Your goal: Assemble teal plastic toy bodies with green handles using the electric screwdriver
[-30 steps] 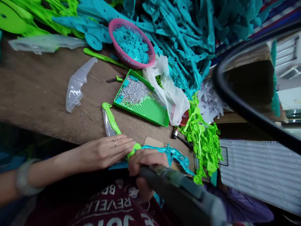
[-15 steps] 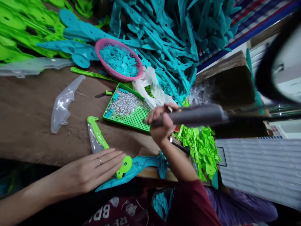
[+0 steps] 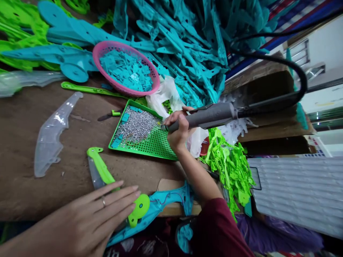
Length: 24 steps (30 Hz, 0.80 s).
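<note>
My left hand (image 3: 91, 217) lies flat with fingers stretched over a lime-green plastic piece (image 3: 100, 166) that ends in a round green disc (image 3: 142, 205). Under them is a larger teal plastic shell (image 3: 167, 196) at the table's near edge, with a thin wire along it. A clear plastic part (image 3: 95, 175) shows beside the green piece. My right hand (image 3: 178, 132) is wrapped round a grey corded electric screwdriver (image 3: 211, 114), its tip pointing left over a green perforated tray (image 3: 162, 146). Small silver screws (image 3: 138, 125) are heaped in that tray; whether the tip touches any is unclear.
Behind the tray stands a pink basket (image 3: 98, 64) of small teal pieces. Teal shells (image 3: 182, 46) are piled at the back, green parts (image 3: 233, 167) at the right. A loose clear piece (image 3: 50, 135) lies left. The black cable (image 3: 301, 78) loops at upper right.
The screwdriver in my right hand has tilted and come to the tray's right side, near the screws. Its cable has swung. My left hand stays on the green piece while the view shifts.
</note>
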### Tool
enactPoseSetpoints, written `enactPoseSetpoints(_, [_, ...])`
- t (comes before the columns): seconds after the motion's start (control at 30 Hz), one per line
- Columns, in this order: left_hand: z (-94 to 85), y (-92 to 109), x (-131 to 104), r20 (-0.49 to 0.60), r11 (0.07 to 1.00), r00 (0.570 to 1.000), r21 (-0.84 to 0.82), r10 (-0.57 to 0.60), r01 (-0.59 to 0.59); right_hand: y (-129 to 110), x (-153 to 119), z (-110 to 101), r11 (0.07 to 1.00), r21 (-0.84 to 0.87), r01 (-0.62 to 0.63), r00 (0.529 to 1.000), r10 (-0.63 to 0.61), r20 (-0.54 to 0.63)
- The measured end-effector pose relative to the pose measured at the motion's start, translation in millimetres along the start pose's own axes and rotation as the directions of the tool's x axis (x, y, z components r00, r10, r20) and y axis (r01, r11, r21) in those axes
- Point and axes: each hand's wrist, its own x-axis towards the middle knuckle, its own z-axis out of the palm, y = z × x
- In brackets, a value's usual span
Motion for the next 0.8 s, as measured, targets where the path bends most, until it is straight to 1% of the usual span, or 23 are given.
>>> enactPoseSetpoints(0.07, [-0.1,-13.6,23.2,-0.078,0.996,0.993,0.015,-0.089,0.091,0.4,4.1,0.3,1.000,-0.015,-0.004,1.000,0.004,-0.016])
enactPoseSetpoints(0.1, [2.5,-23.8,37.3,-0.118,0.991,0.987,0.062,-0.113,0.121,1.1,5.2,0.8,1.000,-0.003,-0.009,1.000,0.009,-0.023])
enactPoseSetpoints(0.13, [6.7,-35.6,51.9,-0.122,0.984,0.987,0.135,-0.102,0.118,2.2,5.6,1.5,1.000,0.014,-0.017,1.000,0.018,-0.025])
enactPoseSetpoints(0.2, [16.8,-61.0,77.9,-0.021,0.950,0.996,0.296,-0.092,0.094,5.0,4.9,2.6,0.998,0.051,-0.033,0.999,0.035,-0.024])
enactPoseSetpoints(0.23, [21.5,-72.2,87.5,0.040,0.934,0.995,0.351,-0.090,0.071,6.6,4.0,2.9,0.997,0.068,-0.039,0.999,0.041,-0.022])
enactPoseSetpoints(0.3, [27.0,-86.7,97.3,0.118,0.911,0.989,0.412,-0.091,0.035,9.8,1.9,2.8,0.993,0.106,-0.046,0.999,0.047,-0.009])
enactPoseSetpoints(0.33, [27.2,-89.0,97.3,0.128,0.906,0.988,0.423,-0.091,0.029,11.1,0.9,2.6,0.991,0.123,-0.045,0.999,0.046,0.000])
enactPoseSetpoints(0.37, [25.5,-88.1,94.3,0.117,0.906,0.989,0.421,-0.089,0.032,12.2,0.2,2.4,0.990,0.133,-0.046,0.999,0.045,0.014])
enactPoseSetpoints(0.43, [16.8,-78.1,81.1,0.070,0.923,0.995,0.384,-0.066,0.034,13.7,-0.6,1.8,0.990,0.128,-0.053,0.998,0.048,0.038])
enactPoseSetpoints(0.53, [-2.2,-51.3,49.8,0.018,0.968,1.000,0.252,0.001,-0.005,15.4,-0.7,0.9,0.993,0.100,-0.070,0.997,0.065,0.048])
enactPoseSetpoints(0.6, [-10.9,-30.6,27.9,0.004,0.991,1.000,0.129,0.017,-0.018,17.8,-0.6,1.0,0.993,0.097,-0.072,0.997,0.069,0.044])
enactPoseSetpoints(0.63, [-12.5,-20.5,18.5,0.003,0.997,1.000,0.078,0.009,-0.010,19.6,-0.4,1.5,0.993,0.096,-0.072,0.997,0.068,0.046])
enactPoseSetpoints(0.7, [-10.5,-2.8,4.9,0.043,0.999,0.999,0.034,0.018,-0.020,22.8,0.2,4.1,0.993,0.093,-0.073,0.996,0.068,0.056])
enactPoseSetpoints(0.8, [-0.7,12.9,-2.6,0.131,0.991,0.987,0.081,0.095,-0.107,17.2,1.7,8.4,0.994,0.084,-0.074,0.997,0.070,0.043])
